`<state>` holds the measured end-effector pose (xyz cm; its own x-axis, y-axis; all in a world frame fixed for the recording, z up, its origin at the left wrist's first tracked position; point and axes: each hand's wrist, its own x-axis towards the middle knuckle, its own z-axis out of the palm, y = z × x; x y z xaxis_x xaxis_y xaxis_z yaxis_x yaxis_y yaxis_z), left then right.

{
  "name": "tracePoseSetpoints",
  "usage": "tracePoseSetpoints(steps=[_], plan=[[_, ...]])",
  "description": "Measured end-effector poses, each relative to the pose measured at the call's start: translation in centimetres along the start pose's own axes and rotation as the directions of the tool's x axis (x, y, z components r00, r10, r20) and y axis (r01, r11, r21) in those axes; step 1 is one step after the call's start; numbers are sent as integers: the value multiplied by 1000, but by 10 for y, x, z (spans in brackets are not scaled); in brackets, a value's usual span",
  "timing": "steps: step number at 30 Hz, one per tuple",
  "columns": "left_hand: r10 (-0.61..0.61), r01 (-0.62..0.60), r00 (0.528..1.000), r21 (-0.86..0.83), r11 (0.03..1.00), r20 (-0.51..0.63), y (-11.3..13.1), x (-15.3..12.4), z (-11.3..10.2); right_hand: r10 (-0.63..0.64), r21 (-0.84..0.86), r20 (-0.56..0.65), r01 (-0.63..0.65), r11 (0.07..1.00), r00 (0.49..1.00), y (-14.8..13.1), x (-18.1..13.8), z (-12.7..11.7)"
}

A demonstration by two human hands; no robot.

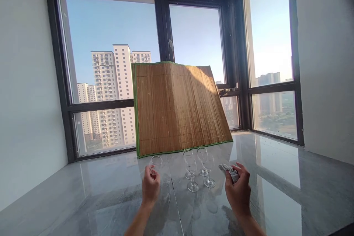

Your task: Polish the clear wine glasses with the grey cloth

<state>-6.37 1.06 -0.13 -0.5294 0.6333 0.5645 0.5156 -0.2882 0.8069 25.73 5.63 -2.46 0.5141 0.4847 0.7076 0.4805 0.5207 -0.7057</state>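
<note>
My left hand [151,185] is closed around a clear stemmed glass [156,160]; its round rim shows above my fingers, while the stem and foot are hidden. A crumpled grey-and-white cloth [233,174] is gripped in my right hand [239,188], between thumb and fingers. Between the two hands, several stemmed glasses stand upright close together on the shiny grey surface [110,206]. The front left glass [190,167] and the front right glass [209,166] partly overlap those behind them.
Behind the glasses a bamboo mat [177,107] with green edging leans against the dark window frame [163,25]. White walls close off the left and right sides. A dark seam [174,195] runs along the grey surface between the left hand and the glasses.
</note>
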Motion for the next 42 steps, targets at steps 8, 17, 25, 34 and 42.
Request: tracePoseSetpoints(steps=[8,17,25,34,42], plan=[[387,-498,799,145,855,461,51,-57,18,-752,319,260,682,659,605,-100,-66,-5],[479,-667,639,124,735,602,61,-57,12,-317,155,580,280,947,750,-133,-30,20],[331,-390,864,86,917,379,52,-63,22,106,389,518,-343,855,849,-123,-34,10],[307,-402,875,206,892,375,43,-55,21,-163,303,547,-13,953,821,-127,-49,18],[237,-278,889,50,959,393,46,-61,26,-78,330,766,-287,900,638,-146,-22,-2]])
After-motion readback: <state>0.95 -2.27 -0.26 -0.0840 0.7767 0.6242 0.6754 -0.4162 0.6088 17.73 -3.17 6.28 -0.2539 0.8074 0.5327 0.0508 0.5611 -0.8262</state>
